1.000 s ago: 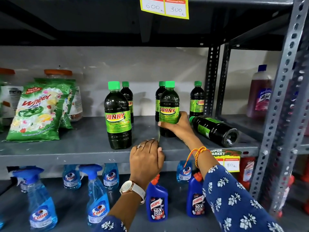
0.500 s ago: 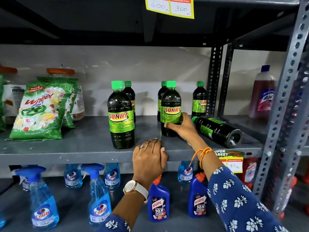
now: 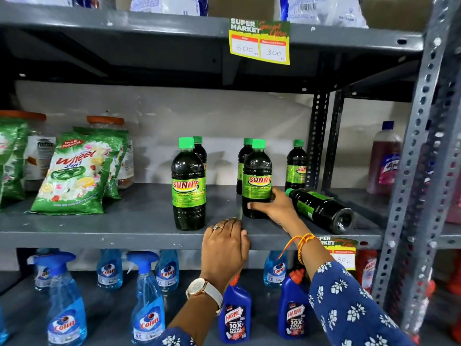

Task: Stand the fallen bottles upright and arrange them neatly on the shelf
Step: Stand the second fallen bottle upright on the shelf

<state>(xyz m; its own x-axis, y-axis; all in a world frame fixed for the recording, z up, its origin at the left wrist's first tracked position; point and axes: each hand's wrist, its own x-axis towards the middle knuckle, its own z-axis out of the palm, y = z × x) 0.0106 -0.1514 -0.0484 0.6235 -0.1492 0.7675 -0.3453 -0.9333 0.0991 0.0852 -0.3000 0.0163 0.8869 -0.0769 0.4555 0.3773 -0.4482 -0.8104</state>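
Note:
Several dark Sunny bottles with green caps stand on the grey middle shelf (image 3: 124,221). My right hand (image 3: 273,208) is wrapped around the base of an upright front bottle (image 3: 257,178). Just right of it one bottle (image 3: 321,211) lies on its side, cap toward my hand, bottom toward the shelf's front right. Another upright bottle (image 3: 188,186) stands at the front left, with one more close behind it. Two others (image 3: 296,166) stand at the back. My left hand (image 3: 224,245) rests curled over the shelf's front edge, holding no bottle.
Green Wheel detergent packs (image 3: 74,176) and jars fill the shelf's left part. Perforated steel uprights (image 3: 414,171) bound the right side. A pink bottle (image 3: 385,158) stands in the neighbouring bay. Below are blue Colin sprays (image 3: 147,308) and Harpic bottles (image 3: 235,315). A yellow price tag (image 3: 259,42) hangs above.
My right hand has slid lower on the upright bottle, now at its base, and the bottle sits slightly further back. The view has tilted upward. My left hand stays on the shelf edge.

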